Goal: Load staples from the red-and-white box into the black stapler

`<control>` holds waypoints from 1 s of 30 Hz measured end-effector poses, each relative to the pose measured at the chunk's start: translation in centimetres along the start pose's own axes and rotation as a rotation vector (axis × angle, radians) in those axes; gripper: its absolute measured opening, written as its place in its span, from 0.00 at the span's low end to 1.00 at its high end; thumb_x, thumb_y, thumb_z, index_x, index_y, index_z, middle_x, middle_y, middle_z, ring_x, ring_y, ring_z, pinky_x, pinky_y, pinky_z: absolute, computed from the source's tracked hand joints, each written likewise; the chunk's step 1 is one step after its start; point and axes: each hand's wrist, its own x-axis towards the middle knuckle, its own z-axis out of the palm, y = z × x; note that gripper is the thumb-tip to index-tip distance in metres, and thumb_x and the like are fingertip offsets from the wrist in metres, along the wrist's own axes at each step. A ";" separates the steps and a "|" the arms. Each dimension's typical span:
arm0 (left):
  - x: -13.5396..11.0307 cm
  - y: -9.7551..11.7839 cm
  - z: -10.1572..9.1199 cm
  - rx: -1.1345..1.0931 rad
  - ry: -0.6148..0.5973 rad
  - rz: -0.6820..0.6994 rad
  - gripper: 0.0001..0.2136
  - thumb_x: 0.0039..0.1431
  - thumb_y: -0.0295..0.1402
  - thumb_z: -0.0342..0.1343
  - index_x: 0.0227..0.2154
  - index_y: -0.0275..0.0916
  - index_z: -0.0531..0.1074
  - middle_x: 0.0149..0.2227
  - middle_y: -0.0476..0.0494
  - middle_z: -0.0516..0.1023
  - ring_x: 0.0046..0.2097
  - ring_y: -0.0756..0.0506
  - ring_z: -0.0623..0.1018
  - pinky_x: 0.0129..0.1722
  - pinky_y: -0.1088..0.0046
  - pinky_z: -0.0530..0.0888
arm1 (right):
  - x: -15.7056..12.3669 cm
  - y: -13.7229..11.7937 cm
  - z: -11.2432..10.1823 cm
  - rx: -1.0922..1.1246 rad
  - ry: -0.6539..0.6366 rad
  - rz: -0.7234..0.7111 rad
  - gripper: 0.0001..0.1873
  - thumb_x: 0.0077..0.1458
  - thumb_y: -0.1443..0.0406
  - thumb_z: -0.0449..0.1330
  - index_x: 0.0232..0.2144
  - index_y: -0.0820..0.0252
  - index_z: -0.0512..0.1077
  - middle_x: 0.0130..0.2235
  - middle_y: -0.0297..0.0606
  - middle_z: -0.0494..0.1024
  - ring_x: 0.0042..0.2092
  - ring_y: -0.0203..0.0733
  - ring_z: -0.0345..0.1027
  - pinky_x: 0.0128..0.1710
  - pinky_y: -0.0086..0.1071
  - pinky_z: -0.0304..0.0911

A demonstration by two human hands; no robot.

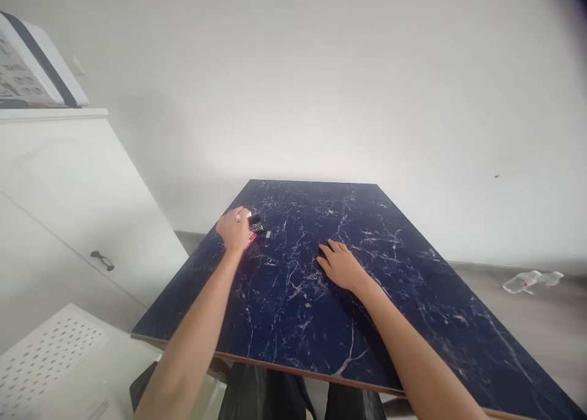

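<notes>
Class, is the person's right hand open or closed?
Open: the right hand lies flat on the blue marble tabletop, its fingers spread apart.

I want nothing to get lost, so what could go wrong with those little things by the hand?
The left hand could bump the red item and small black item off the nearby edge of the dark marble-patterned tabletop. The black item could also be hard to spot against that dark surface.

small black object [255, 223] — red strip [250, 241]
</notes>
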 end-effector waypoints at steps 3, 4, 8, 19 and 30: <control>3.8 -3.9 -0.7 -0.086 -0.099 -0.118 0.24 0.70 0.41 0.37 0.56 0.38 0.73 0.61 0.40 0.71 0.62 0.37 0.68 0.62 0.60 0.63 | 0.0 0.1 0.0 0.003 0.000 0.012 0.30 0.68 0.55 0.44 0.66 0.64 0.61 0.67 0.55 0.59 0.67 0.61 0.50 0.63 0.50 0.50; 4.5 -4.9 -0.7 -0.107 -0.149 -0.109 0.24 0.69 0.41 0.38 0.56 0.39 0.73 0.60 0.42 0.71 0.61 0.38 0.69 0.60 0.62 0.64 | 0.1 0.1 0.0 0.005 -0.001 0.016 0.30 0.68 0.55 0.44 0.66 0.64 0.61 0.67 0.55 0.59 0.67 0.61 0.50 0.63 0.50 0.50; 5.6 -7.0 0.3 -0.160 -0.457 0.001 0.24 0.68 0.46 0.42 0.57 0.42 0.73 0.60 0.45 0.72 0.60 0.37 0.71 0.60 0.61 0.65 | 0.1 0.1 -0.1 0.022 -0.004 0.012 0.30 0.68 0.55 0.44 0.65 0.64 0.62 0.67 0.55 0.59 0.67 0.63 0.50 0.63 0.52 0.51; 1.0 -1.7 0.8 -0.139 -0.812 0.332 0.28 0.58 0.47 0.57 0.59 0.38 0.71 0.56 0.38 0.75 0.53 0.34 0.76 0.52 0.59 0.72 | 0.2 0.2 0.0 0.029 0.010 0.000 0.30 0.69 0.55 0.45 0.65 0.64 0.62 0.66 0.56 0.59 0.66 0.63 0.51 0.61 0.52 0.53; -5.9 3.9 1.3 -0.165 -0.935 0.625 0.27 0.70 0.53 0.42 0.63 0.46 0.67 0.65 0.43 0.64 0.66 0.36 0.62 0.66 0.53 0.56 | 0.3 0.4 0.1 0.120 0.153 -0.065 0.23 0.66 0.59 0.50 0.58 0.62 0.70 0.61 0.50 0.68 0.63 0.56 0.56 0.61 0.47 0.53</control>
